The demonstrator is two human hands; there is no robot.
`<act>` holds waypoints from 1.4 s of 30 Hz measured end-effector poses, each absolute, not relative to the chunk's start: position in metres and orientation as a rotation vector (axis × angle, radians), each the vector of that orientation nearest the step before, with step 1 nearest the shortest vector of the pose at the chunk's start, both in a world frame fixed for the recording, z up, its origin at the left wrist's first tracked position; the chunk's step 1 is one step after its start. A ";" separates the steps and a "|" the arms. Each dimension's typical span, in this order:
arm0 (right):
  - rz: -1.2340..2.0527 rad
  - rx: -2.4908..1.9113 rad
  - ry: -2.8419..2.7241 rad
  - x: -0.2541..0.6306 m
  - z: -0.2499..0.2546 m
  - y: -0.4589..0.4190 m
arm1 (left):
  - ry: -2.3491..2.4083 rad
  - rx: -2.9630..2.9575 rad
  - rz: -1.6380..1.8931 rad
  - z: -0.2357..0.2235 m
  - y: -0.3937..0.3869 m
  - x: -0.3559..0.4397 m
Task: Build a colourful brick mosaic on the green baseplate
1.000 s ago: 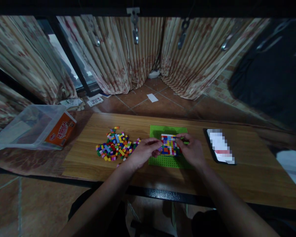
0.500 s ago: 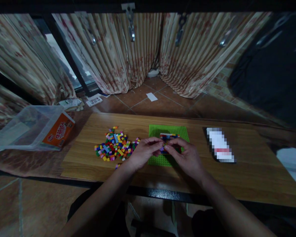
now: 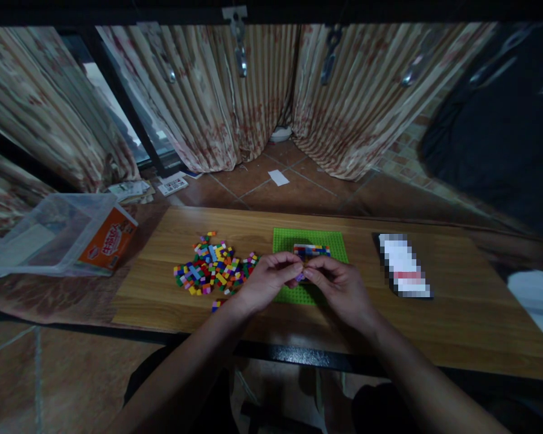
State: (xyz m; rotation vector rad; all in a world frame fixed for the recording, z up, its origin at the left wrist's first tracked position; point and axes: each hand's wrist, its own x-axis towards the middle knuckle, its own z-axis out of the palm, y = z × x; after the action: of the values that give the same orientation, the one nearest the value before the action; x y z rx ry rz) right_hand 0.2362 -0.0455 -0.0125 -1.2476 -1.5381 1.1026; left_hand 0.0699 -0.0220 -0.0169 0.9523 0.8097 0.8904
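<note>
Both my hands meet over the green baseplate (image 3: 289, 295), fingertips pinched close together. Between them is a small purple toy brick (image 3: 300, 276), partly covered by the fingers. My left hand (image 3: 269, 276) is closed on it from the left, and my right hand (image 3: 339, 284) pinches from the right. Just beyond the fingertips, a low row of multicoloured bricks (image 3: 312, 248) stands on the baseplate, its near part hidden by my hands. To the left of my left hand lies a loose heap of coloured toy bricks (image 3: 212, 265).
A dark-edged device with a blurred screen (image 3: 405, 265) lies on the wooden table (image 3: 461, 301) at the right. A clear plastic bin (image 3: 58, 235) with an orange label is off the table's left end. White paper (image 3: 536, 298) sits at the far right.
My hands stay over the baseplate, and the fingers have shifted slightly around the purple brick. The right fingertips have moved a little lower. Everything else looks the same.
</note>
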 end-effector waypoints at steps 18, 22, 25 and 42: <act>0.838 -1.439 -1.356 0.284 -0.010 -0.027 | 1.017 0.824 0.917 -0.016 -0.018 0.066; 0.722 -1.508 -1.450 0.289 -0.016 -0.025 | 1.030 0.859 0.893 -0.014 -0.018 0.066; 0.615 -1.487 -1.611 0.284 -0.021 -0.024 | 1.038 0.866 0.894 -0.014 -0.018 0.066; 0.543 -1.514 -1.659 0.266 -0.042 -0.014 | 1.064 0.856 0.877 -0.008 -0.019 0.065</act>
State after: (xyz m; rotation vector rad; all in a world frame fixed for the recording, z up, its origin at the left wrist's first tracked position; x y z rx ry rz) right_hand 0.2663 -0.0145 -0.0419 -1.5136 -1.6595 0.5432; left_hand 0.0655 -0.0187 -0.0082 0.8563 1.0637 0.8769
